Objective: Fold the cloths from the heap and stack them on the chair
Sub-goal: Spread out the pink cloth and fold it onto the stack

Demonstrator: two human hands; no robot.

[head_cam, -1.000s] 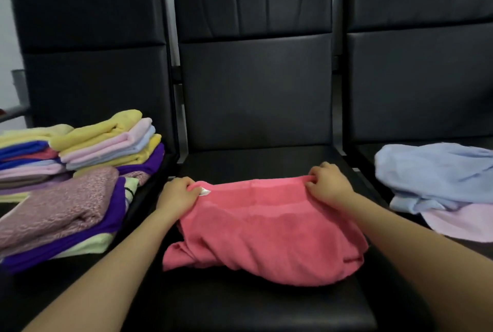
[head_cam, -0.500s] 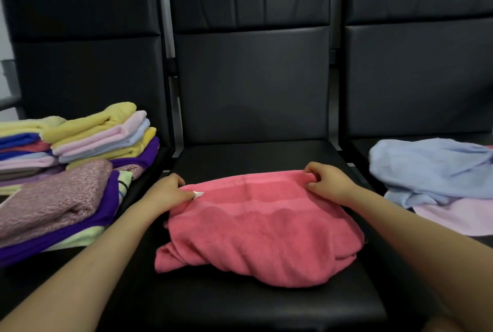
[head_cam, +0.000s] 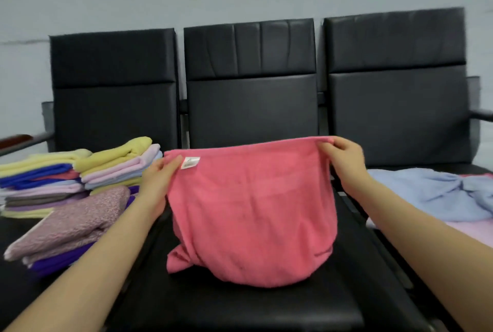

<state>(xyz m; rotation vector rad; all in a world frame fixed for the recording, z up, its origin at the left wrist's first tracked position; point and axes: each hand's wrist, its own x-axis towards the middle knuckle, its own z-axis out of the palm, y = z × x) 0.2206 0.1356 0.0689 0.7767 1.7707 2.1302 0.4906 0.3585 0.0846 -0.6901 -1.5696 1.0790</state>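
Observation:
A pink cloth (head_cam: pixel 250 209) hangs over the middle black chair (head_cam: pixel 250 107), its top edge stretched flat and its crumpled lower part resting on the seat. My left hand (head_cam: pixel 157 179) pinches the top left corner beside a white label (head_cam: pixel 190 163). My right hand (head_cam: pixel 344 161) pinches the top right corner. On the left chair (head_cam: pixel 112 91) lie stacks of folded cloths (head_cam: pixel 80 171) in yellow, pink, blue and purple. On the right chair (head_cam: pixel 394 97) lies the heap: a crumpled light blue cloth (head_cam: pixel 437 193) over a pale pink one (head_cam: pixel 469 233).
A mauve textured cloth (head_cam: pixel 74 227) tops the nearest stack on the left seat. Metal armrests stick out at the far left (head_cam: pixel 24 142) and far right (head_cam: pixel 480 114). A grey wall stands behind the three joined chairs.
Both hands have lifted the pink cloth's top edge off the seat and pulled it taut, so it now hangs. The view has tilted up and back.

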